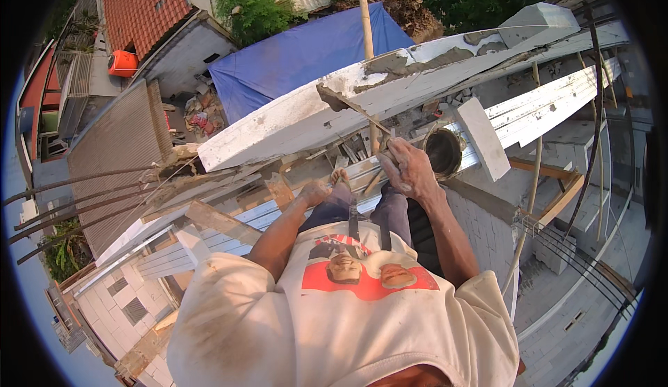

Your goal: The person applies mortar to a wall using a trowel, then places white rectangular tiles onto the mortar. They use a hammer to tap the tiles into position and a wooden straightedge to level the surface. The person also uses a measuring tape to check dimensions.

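Note:
My right hand (409, 170) is closed round the handle of a trowel (332, 99). Its mortar-smeared blade reaches forward and left to the wall top. Close to the right of that hand stands a dark bucket (443, 152) with a mortar-crusted rim. A pale lightweight block (481, 138) lies tilted across the white ribbed metal sheets beyond the bucket. By my left knee is my left hand (315, 193), back upward, its fingers too hidden to read. In front of me runs a white block wall (278, 126) with wet grey mortar (417, 65) along part of its top.
I am high up, with a drop beyond the wall to a blue tarp (292, 56) and tiled roofs (142, 4). Rebar rods (76, 185) stick out at left. A bamboo pole (367, 25) stands behind the wall. Wooden planks (223, 221) and timber frames (560, 199) lie around.

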The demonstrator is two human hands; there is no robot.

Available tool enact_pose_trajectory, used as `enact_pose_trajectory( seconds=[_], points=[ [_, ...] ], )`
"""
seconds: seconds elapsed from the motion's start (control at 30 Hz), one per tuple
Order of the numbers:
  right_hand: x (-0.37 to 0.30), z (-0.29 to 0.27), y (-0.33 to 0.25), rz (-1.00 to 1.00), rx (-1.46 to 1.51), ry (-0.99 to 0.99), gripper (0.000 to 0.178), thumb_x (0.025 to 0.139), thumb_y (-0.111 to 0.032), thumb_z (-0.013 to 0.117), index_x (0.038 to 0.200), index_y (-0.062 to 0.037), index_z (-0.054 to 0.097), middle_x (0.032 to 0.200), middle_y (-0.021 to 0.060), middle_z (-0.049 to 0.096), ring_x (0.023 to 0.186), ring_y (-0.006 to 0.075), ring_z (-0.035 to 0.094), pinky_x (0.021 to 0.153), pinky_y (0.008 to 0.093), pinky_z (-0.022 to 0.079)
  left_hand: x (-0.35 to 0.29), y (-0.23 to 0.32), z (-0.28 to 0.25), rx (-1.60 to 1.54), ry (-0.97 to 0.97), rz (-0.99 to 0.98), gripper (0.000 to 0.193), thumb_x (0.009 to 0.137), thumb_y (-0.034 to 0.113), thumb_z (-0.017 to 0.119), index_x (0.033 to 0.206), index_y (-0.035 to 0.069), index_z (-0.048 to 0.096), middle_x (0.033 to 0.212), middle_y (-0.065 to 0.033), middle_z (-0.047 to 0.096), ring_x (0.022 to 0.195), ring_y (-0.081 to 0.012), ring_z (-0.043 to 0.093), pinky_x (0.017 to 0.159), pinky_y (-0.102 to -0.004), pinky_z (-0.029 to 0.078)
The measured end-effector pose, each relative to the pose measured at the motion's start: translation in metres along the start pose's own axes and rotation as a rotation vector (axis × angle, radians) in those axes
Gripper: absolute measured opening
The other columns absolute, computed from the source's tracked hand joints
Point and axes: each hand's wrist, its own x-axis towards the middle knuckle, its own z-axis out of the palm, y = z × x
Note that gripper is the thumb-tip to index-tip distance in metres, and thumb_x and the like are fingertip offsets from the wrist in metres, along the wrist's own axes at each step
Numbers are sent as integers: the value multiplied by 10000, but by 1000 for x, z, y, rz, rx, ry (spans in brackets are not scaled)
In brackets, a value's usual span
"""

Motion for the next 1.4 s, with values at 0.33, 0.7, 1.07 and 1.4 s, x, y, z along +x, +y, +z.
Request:
enact_pose_trajectory(
  seconds=[0.33, 0.7, 1.07, 1.4],
  points=[
    [68, -4, -33, -17, -992, -222, 622, 897, -105, 634, 1473, 24, 440, 1117, 122, 597, 973, 280, 683, 755, 398, 598, -28, -136, 20, 176, 153, -286, 397, 983, 372, 567, 1156, 49, 720, 1157, -272, 701, 1110, -425, 667, 944, -492, 528],
    [38, -30, 24, 256, -452, 128, 445, 846, -168, 739, 1256, -78, 594, 1058, 139, 637, 974, 386, 673, 785, 471, 563, -33, -176, 36, 62, 170, 44, 443, 900, 411, 662, 953, -25, 718, 961, -292, 697, 926, -458, 676, 808, -517, 511],
    [-22, 38, -45, 222, -384, -44, 663, 845, -151, 706, 1466, -112, 476, 1037, 98, 619, 916, 327, 696, 739, 457, 591, -28, -162, 2, 27, 299, 110, 409, 917, 383, 630, 876, -16, 704, 869, -271, 689, 854, -396, 685, 749, -495, 491],
    [-11, 64, -11, 71, -413, -50, 609, 869, -191, 730, 1432, -137, 506, 972, 77, 588, 927, 281, 686, 721, 398, 596, -23, -138, -17, 131, 237, 232, 361, 910, 356, 638, 913, -1, 695, 920, -250, 676, 861, -386, 650, 760, -480, 487]
  ],
)
